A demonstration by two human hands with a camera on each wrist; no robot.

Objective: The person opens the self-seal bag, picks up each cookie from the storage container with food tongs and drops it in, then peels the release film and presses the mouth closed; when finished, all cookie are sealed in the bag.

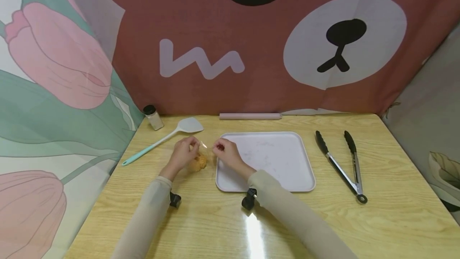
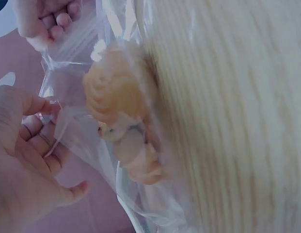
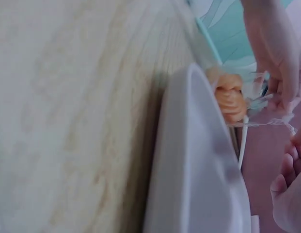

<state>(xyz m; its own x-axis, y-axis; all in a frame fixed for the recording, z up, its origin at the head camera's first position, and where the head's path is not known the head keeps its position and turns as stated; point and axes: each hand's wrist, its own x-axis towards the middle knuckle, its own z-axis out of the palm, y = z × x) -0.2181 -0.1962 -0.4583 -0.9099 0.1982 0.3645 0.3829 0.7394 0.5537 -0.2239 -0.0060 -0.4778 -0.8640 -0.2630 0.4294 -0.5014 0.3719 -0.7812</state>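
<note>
A clear plastic bag (image 2: pixel 75 124) stands between the two hands at the tray's left side. Inside it are orange, swirl-ridged pieces (image 2: pixel 116 87) that look like piped pastries; their exact kind is hard to tell. My left hand (image 1: pixel 182 153) pinches the bag's upper edge between thumb and fingertips. Opposite it, my right hand (image 1: pixel 230 155) pinches the other side of that edge, above the tray's left rim. In the right wrist view, the bag's film stretches between the left hand (image 3: pixel 281 63) and the right hand (image 3: pixel 291 189).
A pale rectangular tray (image 1: pixel 273 163) lies right of the bag. Black-tipped tongs (image 1: pixel 343 169) rest spread open farther right. Behind the left hand are a spatula (image 1: pixel 169 137) with a mint handle and a black-lidded shaker (image 1: pixel 153 118). A pale pink rod (image 1: pixel 250 116) lies along the back edge.
</note>
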